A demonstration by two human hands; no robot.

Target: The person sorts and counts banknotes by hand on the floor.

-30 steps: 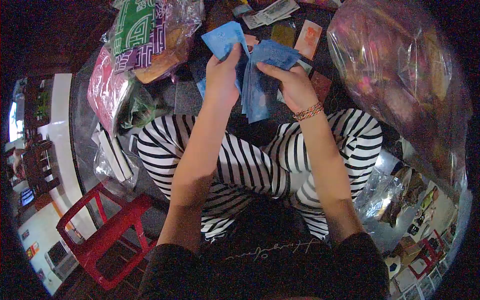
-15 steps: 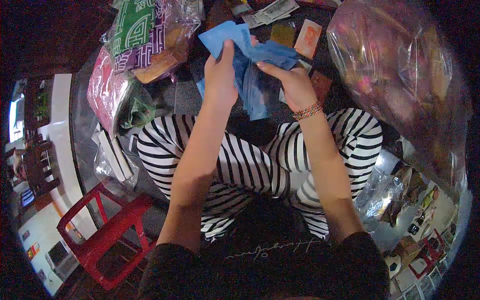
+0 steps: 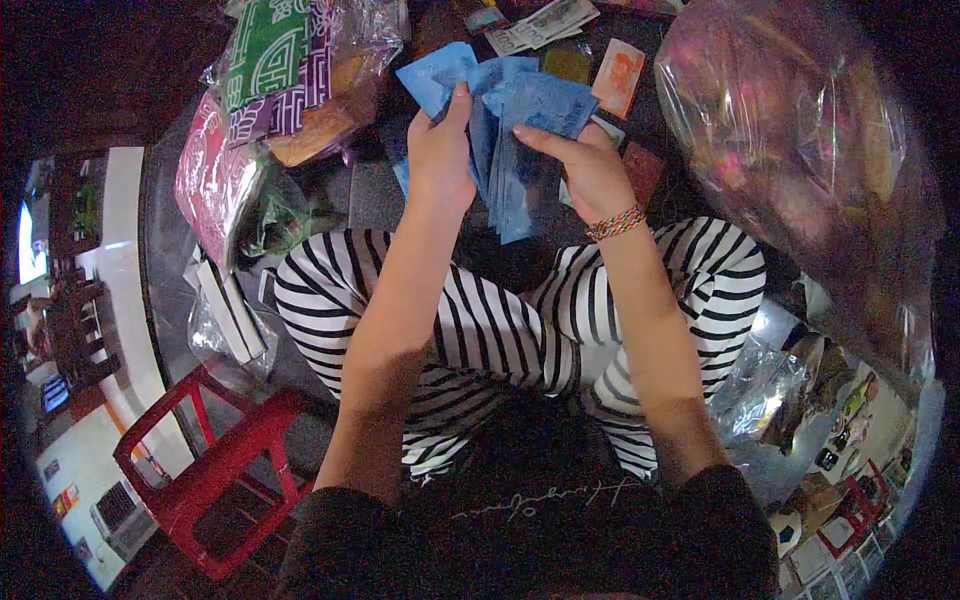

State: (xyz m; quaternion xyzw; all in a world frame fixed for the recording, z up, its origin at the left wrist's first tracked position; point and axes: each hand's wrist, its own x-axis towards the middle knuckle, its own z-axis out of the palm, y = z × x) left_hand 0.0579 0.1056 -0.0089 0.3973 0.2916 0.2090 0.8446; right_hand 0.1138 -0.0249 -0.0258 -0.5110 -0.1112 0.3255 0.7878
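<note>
A fanned bundle of blue banknotes (image 3: 545,105) is spread between my two hands, above the dark floor in front of my crossed legs. My left hand (image 3: 440,155) is closed on the left part of the bundle, thumb on top. My right hand (image 3: 592,170), with a braided bracelet (image 3: 616,223) at the wrist, pinches the right part between thumb and hidden fingers. Several notes hang down between the hands. Past them lie grey banknotes (image 3: 545,27), an olive-gold piece (image 3: 567,66) and an orange-printed paper (image 3: 618,78). Beside my right hand rests a reddish paper (image 3: 643,168).
Green and purple patterned packets (image 3: 275,62) in clear plastic are piled at the left, above a pink packet (image 3: 215,185). A large clear bag (image 3: 790,130) of pinkish contents bulges at the right. A red plastic stool (image 3: 215,465) stands at lower left. Crumpled plastic (image 3: 755,395) lies by my right knee.
The blue notes near my right thumb have flipped up and now lie flatter, facing me. Both hands stay almost in place, my left thumb slightly farther right.
</note>
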